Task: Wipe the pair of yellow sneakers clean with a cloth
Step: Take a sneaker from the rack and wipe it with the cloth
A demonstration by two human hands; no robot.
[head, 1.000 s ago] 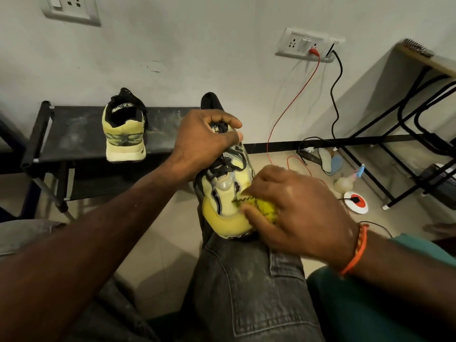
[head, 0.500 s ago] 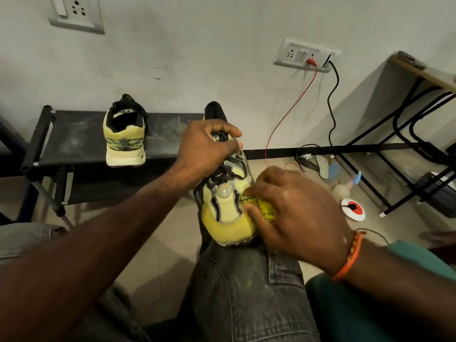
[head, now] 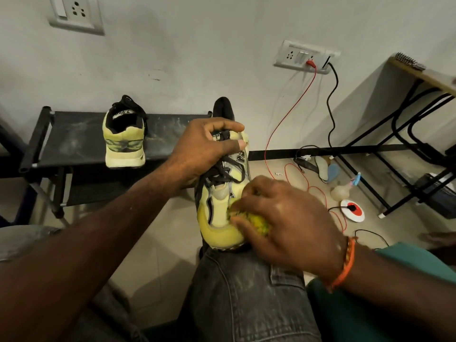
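**Wiping a yellow sneaker held on the knee**

From the head camera we look down at our own two hands working over a knee in grey jeans [head: 246,292]. Our left hand [head: 204,149] curls around the laces and tongue of a yellow sneaker [head: 222,208], holding it upright with its toe resting on the knee and pointing toward us. Our right hand [head: 288,218], with an orange band [head: 345,262] at the wrist, grips a bunched yellow-green cloth [head: 259,223] and presses it against the right side of the sneaker's toe.

The second yellow sneaker [head: 124,137] stands well apart to the left, on a dusty black surface [head: 74,139] against the wall, its heel facing us.

On the floor to the right lie a red wire [head: 291,112] and a black cable [head: 332,99], both running up to a wall socket [head: 306,56], near a round white and red device [head: 352,210].
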